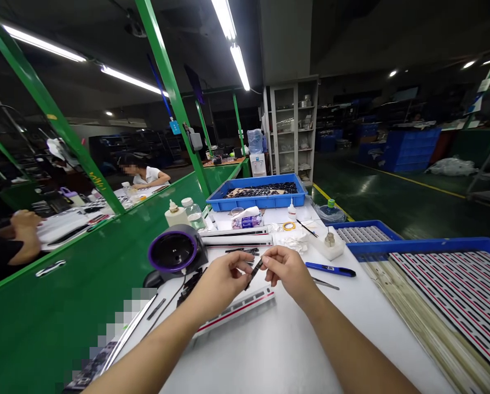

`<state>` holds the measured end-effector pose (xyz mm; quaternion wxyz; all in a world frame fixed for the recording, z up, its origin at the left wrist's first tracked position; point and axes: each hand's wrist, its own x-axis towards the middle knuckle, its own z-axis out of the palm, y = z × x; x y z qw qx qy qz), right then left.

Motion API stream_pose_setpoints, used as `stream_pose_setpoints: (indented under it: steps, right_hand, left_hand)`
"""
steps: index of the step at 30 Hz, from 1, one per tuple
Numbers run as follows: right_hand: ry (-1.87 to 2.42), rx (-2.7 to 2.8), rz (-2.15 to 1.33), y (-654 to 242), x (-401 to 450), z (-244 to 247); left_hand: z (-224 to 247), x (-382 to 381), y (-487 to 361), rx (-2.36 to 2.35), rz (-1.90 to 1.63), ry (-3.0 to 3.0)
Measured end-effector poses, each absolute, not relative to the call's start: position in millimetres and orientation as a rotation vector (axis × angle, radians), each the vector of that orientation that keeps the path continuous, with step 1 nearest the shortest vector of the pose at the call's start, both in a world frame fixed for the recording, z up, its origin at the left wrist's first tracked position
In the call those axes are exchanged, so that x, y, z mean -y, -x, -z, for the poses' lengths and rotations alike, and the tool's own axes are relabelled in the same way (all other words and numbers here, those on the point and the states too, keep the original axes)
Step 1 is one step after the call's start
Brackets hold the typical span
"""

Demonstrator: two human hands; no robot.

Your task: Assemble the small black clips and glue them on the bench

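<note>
Between my two hands is a small flat black strip, held at a slant above the white bench. My left hand has its fingers closed on the strip's lower end. The upper end is pinched by the thumb and fingers of my right hand. Just beneath lies a long white rail with a red line and dark slots, partly hidden by my left forearm. More black strips lie in a loose pile left of my left hand. Tweezers and a blue pen-like cutter rest right of my right hand.
A round black fan-like device with a purple rim stands at left beside bottles. A blue tray of black pieces sits at the back. Striped rails fill a blue bin at right. A green partition borders the left; people sit beyond.
</note>
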<state>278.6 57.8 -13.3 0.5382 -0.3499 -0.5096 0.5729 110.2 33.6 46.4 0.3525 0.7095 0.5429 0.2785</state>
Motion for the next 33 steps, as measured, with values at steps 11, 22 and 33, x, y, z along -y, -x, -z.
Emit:
stream_pose_setpoints:
  steps: [11,22,33]
  right_hand:
    - [0.471,0.876,-1.897,-292.6,-57.9,10.1]
    - [0.626,1.311,-1.13,-278.3,-37.4,9.3]
    - [0.687,1.541,-0.797,-270.4,-21.3,11.1]
  left_hand:
    - [-41.0,-17.1,-125.6,-1.273,-0.955,-2.274]
    - [-27.8,-15.8,-121.9,-1.303,-1.196,-1.965]
    - [-25.6,-15.3,-113.4,-0.826,-0.828,-0.884]
